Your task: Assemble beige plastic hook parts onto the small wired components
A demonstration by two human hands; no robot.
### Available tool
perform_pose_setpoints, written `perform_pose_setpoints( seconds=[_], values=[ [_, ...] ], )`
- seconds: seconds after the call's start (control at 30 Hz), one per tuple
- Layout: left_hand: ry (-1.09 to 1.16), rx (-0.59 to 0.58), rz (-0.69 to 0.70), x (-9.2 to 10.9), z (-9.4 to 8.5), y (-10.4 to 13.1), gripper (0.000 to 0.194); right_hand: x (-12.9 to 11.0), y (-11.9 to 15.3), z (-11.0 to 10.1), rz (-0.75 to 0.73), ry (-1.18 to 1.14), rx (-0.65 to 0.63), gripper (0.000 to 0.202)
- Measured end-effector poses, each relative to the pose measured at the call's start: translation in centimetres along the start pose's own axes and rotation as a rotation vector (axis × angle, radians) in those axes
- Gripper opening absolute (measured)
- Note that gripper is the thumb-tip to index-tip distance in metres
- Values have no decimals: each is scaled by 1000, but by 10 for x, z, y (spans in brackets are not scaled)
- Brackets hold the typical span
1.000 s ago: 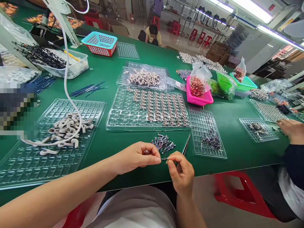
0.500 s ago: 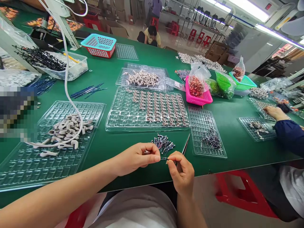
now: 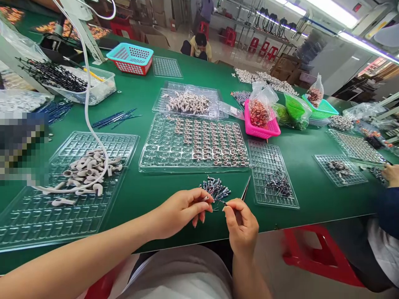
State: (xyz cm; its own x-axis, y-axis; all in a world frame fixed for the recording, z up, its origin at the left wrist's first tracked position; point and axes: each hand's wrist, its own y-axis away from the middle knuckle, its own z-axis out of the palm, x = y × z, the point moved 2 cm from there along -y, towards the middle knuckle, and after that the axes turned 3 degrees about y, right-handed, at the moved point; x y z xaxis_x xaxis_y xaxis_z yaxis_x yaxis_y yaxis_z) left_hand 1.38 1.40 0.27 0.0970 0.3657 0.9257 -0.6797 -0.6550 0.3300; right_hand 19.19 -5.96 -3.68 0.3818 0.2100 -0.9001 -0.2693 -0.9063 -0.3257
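My left hand (image 3: 188,207) is closed on a small pale part (image 3: 206,198) at its fingertips. Close on its right, my right hand (image 3: 241,220) pinches a thin dark wired piece (image 3: 223,203); tweezers (image 3: 246,189) point away from that hand, their rear end hidden by it. Just beyond both hands lies a pile of small wired components (image 3: 215,187). Past the pile, a clear tray (image 3: 162,145) holds rows of round-ended grey parts, with its left pockets bare. Another clear tray (image 3: 276,195) to the right carries more dark wired components.
Curved grey shells (image 3: 90,168) lie on a left tray under a hanging white cable (image 3: 86,95). A pink basket (image 3: 263,132) and a blue basket (image 3: 130,52) stand farther back. A co-worker's hand (image 3: 391,174) is at the right edge, near another tray (image 3: 355,178).
My hands have moved slightly apart, and the pale part now shows at my left fingertips. The co-worker's hand has moved right and nearer, away from the trays.
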Motion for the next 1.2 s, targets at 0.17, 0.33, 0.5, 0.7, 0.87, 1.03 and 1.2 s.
perform_pose_setpoints(
  seconds=[0.17,0.33,0.5,0.7,0.87,1.03,1.2],
  values=[
    [-83,48,44,-1,3,2,21,-5,-1,1,-51,71,-14,8],
    [-122,63,46,0,2,2,21,-6,-3,2,-76,98,-36,7],
    [-132,67,49,2,2,2,21,-5,-2,2,-84,117,-45,8],
    [-138,66,44,3,2,2,23,-7,-4,3,-106,156,-57,9],
    [-174,75,54,3,1,2,23,-10,-4,3,-120,160,-73,9],
    [-400,120,205,0,-3,3,24,-10,-4,4,-122,188,-83,7],
    [-553,157,267,-1,-5,4,26,-10,-4,5,-138,195,-99,8]
  ],
)
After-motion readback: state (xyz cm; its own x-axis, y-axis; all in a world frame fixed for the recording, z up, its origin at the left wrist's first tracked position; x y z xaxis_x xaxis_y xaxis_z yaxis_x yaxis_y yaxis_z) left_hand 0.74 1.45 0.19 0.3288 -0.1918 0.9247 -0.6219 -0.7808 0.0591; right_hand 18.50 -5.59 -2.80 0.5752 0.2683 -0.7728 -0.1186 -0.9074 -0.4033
